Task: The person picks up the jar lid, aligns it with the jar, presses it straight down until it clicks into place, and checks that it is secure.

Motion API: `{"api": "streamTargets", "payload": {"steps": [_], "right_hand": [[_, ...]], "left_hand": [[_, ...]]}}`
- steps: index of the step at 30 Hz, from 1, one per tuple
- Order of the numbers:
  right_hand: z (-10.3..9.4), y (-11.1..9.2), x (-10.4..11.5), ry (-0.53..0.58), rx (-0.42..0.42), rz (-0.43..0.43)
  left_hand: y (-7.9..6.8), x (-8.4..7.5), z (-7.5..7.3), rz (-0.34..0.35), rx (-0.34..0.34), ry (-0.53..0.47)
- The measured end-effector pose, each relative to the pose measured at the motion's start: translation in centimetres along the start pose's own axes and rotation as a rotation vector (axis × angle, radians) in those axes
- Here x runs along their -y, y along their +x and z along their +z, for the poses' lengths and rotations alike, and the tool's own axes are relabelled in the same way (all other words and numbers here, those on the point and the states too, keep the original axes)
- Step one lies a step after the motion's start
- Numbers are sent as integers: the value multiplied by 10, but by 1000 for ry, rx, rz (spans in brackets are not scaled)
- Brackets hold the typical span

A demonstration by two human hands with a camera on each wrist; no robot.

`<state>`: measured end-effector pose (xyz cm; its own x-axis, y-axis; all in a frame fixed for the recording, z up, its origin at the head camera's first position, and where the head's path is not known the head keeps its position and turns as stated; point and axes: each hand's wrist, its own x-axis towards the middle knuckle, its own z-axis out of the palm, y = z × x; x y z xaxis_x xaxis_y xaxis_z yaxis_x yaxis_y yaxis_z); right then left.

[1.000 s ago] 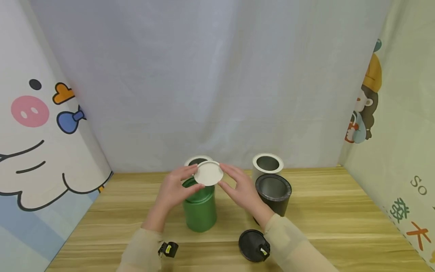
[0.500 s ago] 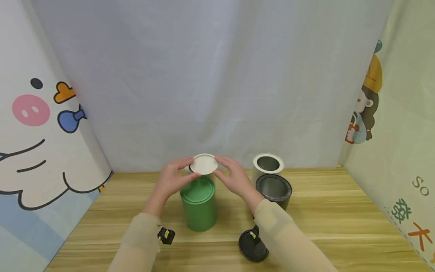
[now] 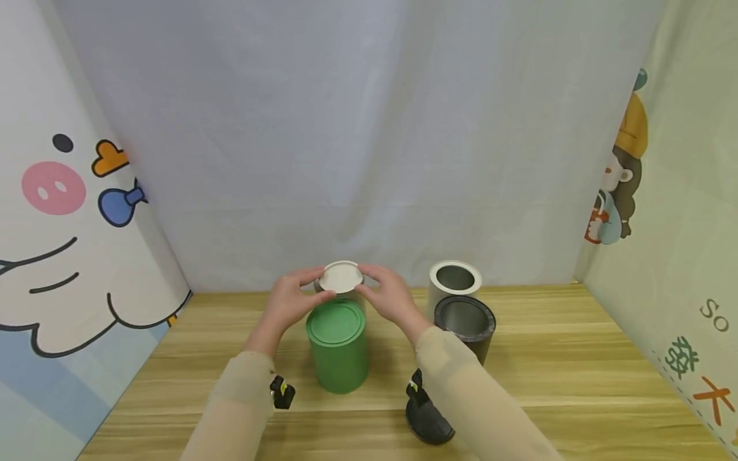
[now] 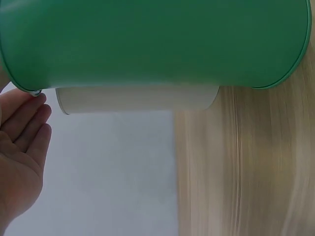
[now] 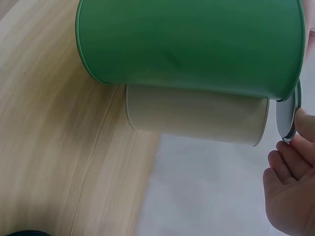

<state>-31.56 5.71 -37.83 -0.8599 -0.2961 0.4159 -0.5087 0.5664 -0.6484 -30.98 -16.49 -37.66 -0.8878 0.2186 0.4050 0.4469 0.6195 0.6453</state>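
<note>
A round white lid [image 3: 341, 278] is pinched at its edges between my two hands. My left hand [image 3: 288, 299] grips its left side with thumb and fingers. My right hand [image 3: 389, 298] pinches the opposite side. Beneath the lid stands a white can [image 5: 197, 113], mostly hidden in the head view behind a green can [image 3: 340, 365] topped by a green lid [image 3: 336, 322]. In the right wrist view the white lid [image 5: 288, 115] sits tilted, just apart from the white can's top rim. The left wrist view shows my left fingers [image 4: 29, 120] by the green can's top.
To the right, an open white can [image 3: 455, 278] stands behind an open black can [image 3: 464, 320]. A black lid [image 3: 429, 422] lies on the wooden table [image 3: 576, 397] near my right forearm. A pale curtain [image 3: 369, 141] hangs behind the table's far edge.
Both hands have carried the white lid away from me and slightly left, from over the green can to over the white can behind it. The other cans stay where they were.
</note>
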Motion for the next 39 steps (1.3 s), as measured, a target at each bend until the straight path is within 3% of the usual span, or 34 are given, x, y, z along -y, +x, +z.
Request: {"api": "streamTargets", "payload": {"steps": [6,15,28,39], "right_hand": [[4,4,-2,-2,5,37],[11,9,-8,3,9,80],[14,9,-3,-3,32,104],[16,9,-5,-37,66,124]], "left_hand": [[6,5,1,-38,27,-25],[15,8,2,-29,77,2],[14,22,6,-1,35,-29],[13,20,6,-112,82,-58]]}}
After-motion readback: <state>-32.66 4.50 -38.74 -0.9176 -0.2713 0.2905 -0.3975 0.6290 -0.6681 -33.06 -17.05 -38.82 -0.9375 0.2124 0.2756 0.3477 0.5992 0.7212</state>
